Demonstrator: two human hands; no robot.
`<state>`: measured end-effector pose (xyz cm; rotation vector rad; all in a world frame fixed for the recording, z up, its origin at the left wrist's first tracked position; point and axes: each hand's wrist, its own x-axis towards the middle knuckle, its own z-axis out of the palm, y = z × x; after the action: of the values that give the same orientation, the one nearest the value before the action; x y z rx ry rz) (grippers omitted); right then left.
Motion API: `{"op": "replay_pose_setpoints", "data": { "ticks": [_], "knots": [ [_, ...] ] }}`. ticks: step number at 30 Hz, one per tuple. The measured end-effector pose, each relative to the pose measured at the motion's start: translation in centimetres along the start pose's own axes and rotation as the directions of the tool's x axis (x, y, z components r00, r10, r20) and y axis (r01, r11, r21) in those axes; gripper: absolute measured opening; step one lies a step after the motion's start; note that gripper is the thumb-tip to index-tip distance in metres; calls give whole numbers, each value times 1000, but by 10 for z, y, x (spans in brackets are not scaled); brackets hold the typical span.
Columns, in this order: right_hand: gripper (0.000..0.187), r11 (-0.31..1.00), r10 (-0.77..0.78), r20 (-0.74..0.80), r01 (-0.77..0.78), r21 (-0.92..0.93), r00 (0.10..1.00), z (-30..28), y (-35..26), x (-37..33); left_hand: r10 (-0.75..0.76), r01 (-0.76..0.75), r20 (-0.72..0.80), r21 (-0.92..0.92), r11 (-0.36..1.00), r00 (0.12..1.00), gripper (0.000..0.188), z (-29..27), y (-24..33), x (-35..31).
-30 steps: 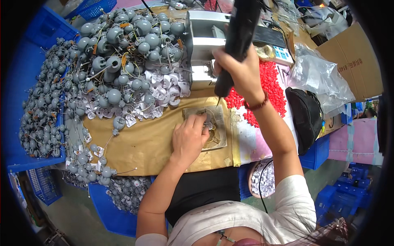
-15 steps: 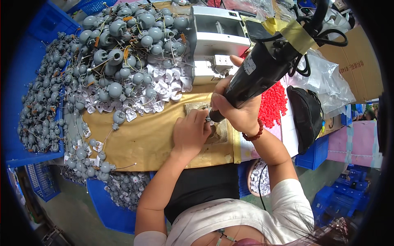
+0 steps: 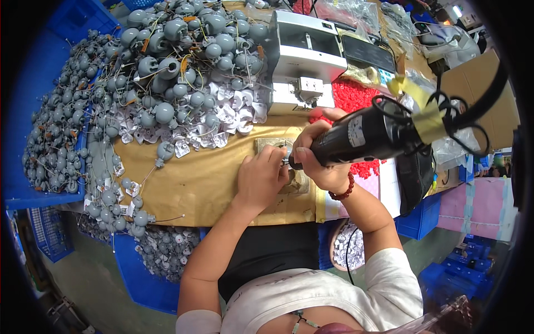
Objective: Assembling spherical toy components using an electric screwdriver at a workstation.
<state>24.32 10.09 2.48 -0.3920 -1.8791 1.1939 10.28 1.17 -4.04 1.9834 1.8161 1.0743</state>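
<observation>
Gripping black electric screwdriver near its nose: right hand; nose beside left hand's curled fingertips, hold unclear.

The table bears grey globes and a plate.

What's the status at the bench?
Right grip: closed around black power tool. Left grip: at square plate; hold unclear. Both grips and tool block view of the plate's middle.

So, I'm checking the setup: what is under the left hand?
Part of a square plate, lying on a brown sheet, shows under the left hand. The rest is covered by the hand, so I cannot tell what else lies there.
</observation>
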Motion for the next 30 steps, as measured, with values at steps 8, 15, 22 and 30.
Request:
{"op": "replay_pose_setpoints", "data": {
  "ticks": [8, 15, 22, 30],
  "knots": [
    [58, 999, -36, 16, 36, 26, 999, -1, 5, -11, 10, -10, -39, 0, 1000, 999, 37, 4, 1, 0],
    [63, 997, -52, 24, 53, -56, 998, -1, 8, -10, -18, 18, -22, -6, 1000, 1000, 36, 4, 1, -1],
    [52, 944, 330, -389, -299, 140, 860, -18, -16, 19, -125, 125, -16, -10, 992, 992, 37, 1, 9, -1],
    [59, 956, 182, -594, -283, -81, 784, -67, 41, -28, -41, 39, -55, -27, 999, 998, 33, 2, 11, -11]
  ]
}}
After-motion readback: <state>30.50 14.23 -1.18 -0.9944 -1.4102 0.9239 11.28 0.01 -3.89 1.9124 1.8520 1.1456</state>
